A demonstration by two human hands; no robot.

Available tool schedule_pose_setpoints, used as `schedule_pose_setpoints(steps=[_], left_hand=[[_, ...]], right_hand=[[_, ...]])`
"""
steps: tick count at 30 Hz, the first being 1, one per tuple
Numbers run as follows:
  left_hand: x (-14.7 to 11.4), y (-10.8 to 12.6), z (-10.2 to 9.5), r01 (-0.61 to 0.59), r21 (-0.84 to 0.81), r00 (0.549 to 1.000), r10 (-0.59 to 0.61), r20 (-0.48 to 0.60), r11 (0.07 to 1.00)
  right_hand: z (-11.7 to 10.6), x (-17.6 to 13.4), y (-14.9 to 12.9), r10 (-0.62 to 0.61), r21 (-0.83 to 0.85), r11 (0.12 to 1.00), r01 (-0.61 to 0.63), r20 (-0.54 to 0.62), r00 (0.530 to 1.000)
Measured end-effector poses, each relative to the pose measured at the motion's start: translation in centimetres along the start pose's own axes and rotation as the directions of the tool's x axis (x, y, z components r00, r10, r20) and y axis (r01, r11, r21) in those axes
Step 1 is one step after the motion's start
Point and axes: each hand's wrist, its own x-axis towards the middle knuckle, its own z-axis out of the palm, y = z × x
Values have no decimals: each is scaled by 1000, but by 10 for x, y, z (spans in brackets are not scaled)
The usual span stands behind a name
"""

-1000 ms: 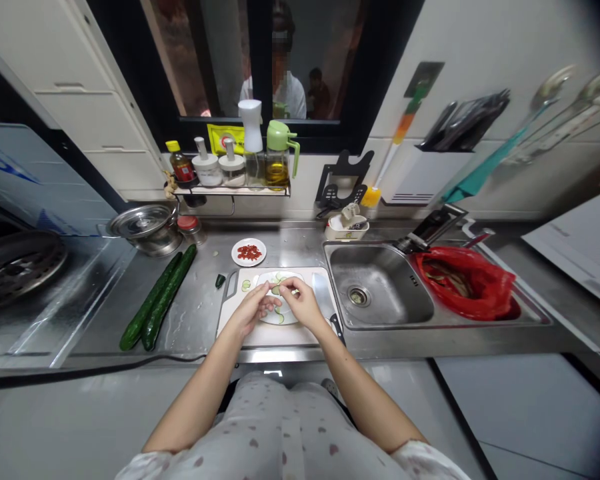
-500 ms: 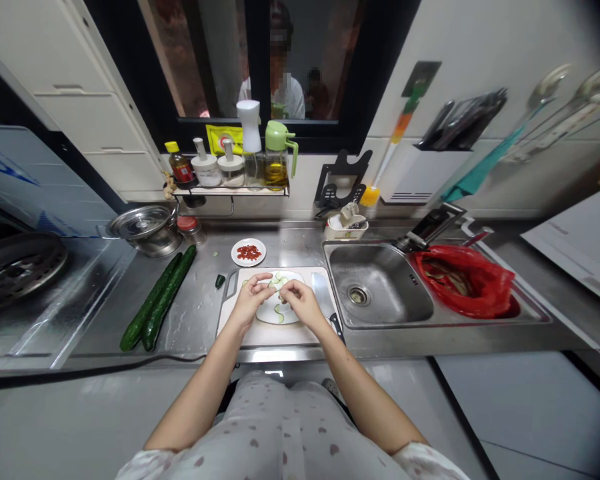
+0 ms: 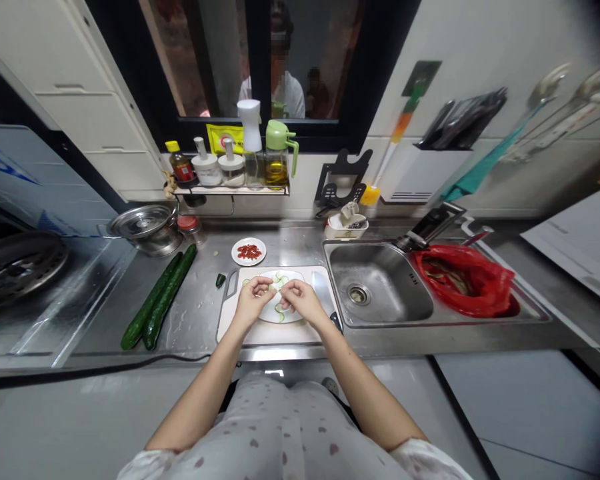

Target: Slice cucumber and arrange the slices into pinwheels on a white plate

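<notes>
Over a white plate, my left hand and my right hand face each other with fingers pinched. A thin, pale cucumber slice seems to be held between their fingertips, partly hidden by them. Curved cucumber slices with green rims lie on the plate, one near its front. Beneath the plate is a light cutting board with a grey handle. A knife rests along the board's right side, its black handle toward me, partly behind my right wrist.
Two whole cucumbers and a cucumber end lie left of the board. A small dish of chopped red pieces stands behind it. To the right is the sink with a red bag. A condiment shelf hangs behind.
Both hands have shifted slightly; the left fingers have curled in and lowered a little. The pale slice now shows between the fingertips.
</notes>
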Motion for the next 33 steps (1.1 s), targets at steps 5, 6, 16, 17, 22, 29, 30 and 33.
schedule_pose_setpoints(steps=[5,6,16,17,22,29,30,33], left_hand=[[1,-21,-3,57,83,998,-55,-23,995],[2,-26,-4,74,112,997,-72,-25,991],[-2,-64,-7,208,647,969,-246,-33,733],[-3,-64,-6,213,690,965,-260,-37,692],[-5,-62,0,205,806,955,-294,-41,556],[-5,-66,4,166,860,955,-297,-18,482],[-5,-66,4,159,865,956,-293,-15,476],[-5,-66,6,135,881,961,-277,-5,453]], right_hand=[[-9,12,17,-152,-345,930,129,-39,988],[-10,13,20,-165,-429,893,135,-34,986],[-9,9,43,-32,-781,619,87,86,996],[-8,9,45,-23,-799,594,89,94,995],[-5,10,51,34,-865,496,79,111,993],[-1,11,53,72,-908,414,71,110,991],[-1,11,53,74,-911,406,74,113,991],[-1,10,53,83,-920,385,74,115,990]])
